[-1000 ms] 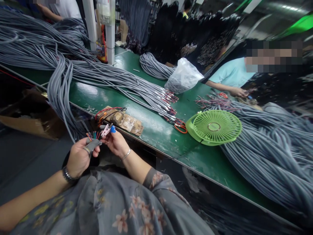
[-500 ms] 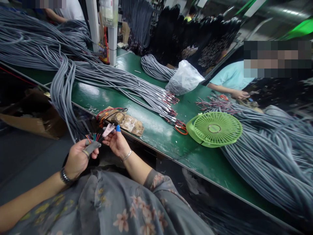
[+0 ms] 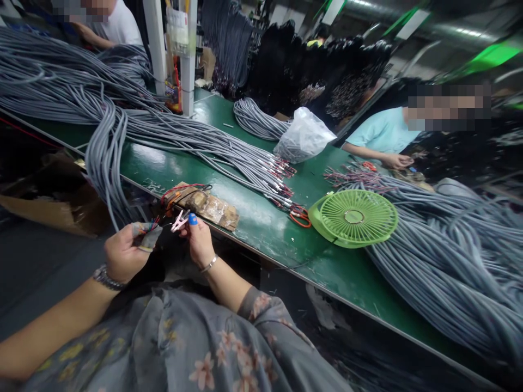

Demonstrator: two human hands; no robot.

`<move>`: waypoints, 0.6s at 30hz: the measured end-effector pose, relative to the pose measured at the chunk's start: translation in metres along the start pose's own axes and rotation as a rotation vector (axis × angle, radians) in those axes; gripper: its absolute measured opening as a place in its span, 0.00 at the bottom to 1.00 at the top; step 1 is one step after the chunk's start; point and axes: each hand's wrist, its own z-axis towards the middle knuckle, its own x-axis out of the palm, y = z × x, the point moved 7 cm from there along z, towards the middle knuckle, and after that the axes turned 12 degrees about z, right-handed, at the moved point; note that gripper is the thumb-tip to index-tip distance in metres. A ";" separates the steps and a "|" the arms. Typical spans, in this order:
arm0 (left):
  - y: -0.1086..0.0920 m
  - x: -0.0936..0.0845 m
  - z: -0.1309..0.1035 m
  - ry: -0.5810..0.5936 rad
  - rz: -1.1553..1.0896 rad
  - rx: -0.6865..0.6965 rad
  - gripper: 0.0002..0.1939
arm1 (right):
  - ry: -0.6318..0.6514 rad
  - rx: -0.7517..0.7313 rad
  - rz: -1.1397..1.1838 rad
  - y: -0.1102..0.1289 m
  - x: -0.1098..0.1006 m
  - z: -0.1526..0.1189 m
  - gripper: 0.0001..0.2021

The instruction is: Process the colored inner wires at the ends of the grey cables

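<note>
My left hand (image 3: pixel 127 251), with grey coverings on its fingertips, pinches the fanned coloured wire ends (image 3: pixel 152 224) of a cable at the table's front edge. Just right of it, my right hand (image 3: pixel 199 239) wears a blue cover on one fingertip and grips a pale pink clip (image 3: pixel 178 222). A small gap separates the clip from the coloured wires. Behind my right hand, a worn block wrapped in tape (image 3: pixel 214 209) lies at the table edge, with red and black leads at its left end.
Grey cable bundles (image 3: pixel 204 142) cross the green table (image 3: pixel 261 223). A green fan (image 3: pixel 353 216), a plastic bag (image 3: pixel 303 136) and a second large cable pile (image 3: pixel 433 256) lie to the right. A person in light blue (image 3: pixel 379 130) works across the table; another sits at upper left.
My left hand has moved slightly left and turned, and the wires now point more to the right. The clip in my right hand has turned and shows its two arms. The view has shifted slightly.
</note>
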 end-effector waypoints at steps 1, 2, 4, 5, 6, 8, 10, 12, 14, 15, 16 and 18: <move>0.000 0.001 -0.001 -0.014 -0.015 0.028 0.11 | 0.008 0.002 -0.016 -0.001 0.000 0.001 0.31; -0.001 0.002 -0.001 -0.018 -0.037 0.054 0.09 | 0.027 0.030 -0.014 -0.004 0.002 0.002 0.32; -0.004 0.003 -0.002 0.010 -0.027 0.101 0.07 | 0.074 0.127 0.034 -0.010 0.006 0.003 0.32; -0.006 0.005 -0.002 0.037 -0.007 0.120 0.06 | 0.092 0.174 0.072 -0.013 0.009 0.003 0.32; -0.008 0.005 -0.003 0.061 0.014 0.136 0.06 | 0.101 0.209 0.109 -0.015 0.011 0.003 0.33; -0.010 0.006 -0.003 0.093 0.053 0.158 0.08 | 0.096 0.237 0.168 -0.017 0.014 0.004 0.32; -0.010 0.005 -0.004 0.112 0.087 0.173 0.09 | 0.074 0.231 0.204 -0.018 0.015 0.005 0.32; -0.011 0.005 -0.007 0.124 0.113 0.199 0.10 | 0.045 0.219 0.234 -0.019 0.015 0.005 0.31; -0.012 0.005 -0.010 0.134 0.128 0.229 0.10 | 0.020 0.212 0.258 -0.019 0.016 0.005 0.30; -0.012 0.005 -0.011 0.142 0.133 0.239 0.10 | 0.012 0.210 0.266 -0.019 0.016 0.005 0.29; -0.011 0.005 -0.012 0.151 0.137 0.244 0.10 | 0.008 0.211 0.271 -0.018 0.017 0.005 0.29; -0.010 0.006 -0.014 0.167 0.147 0.244 0.10 | 0.010 0.227 0.277 -0.018 0.018 0.004 0.28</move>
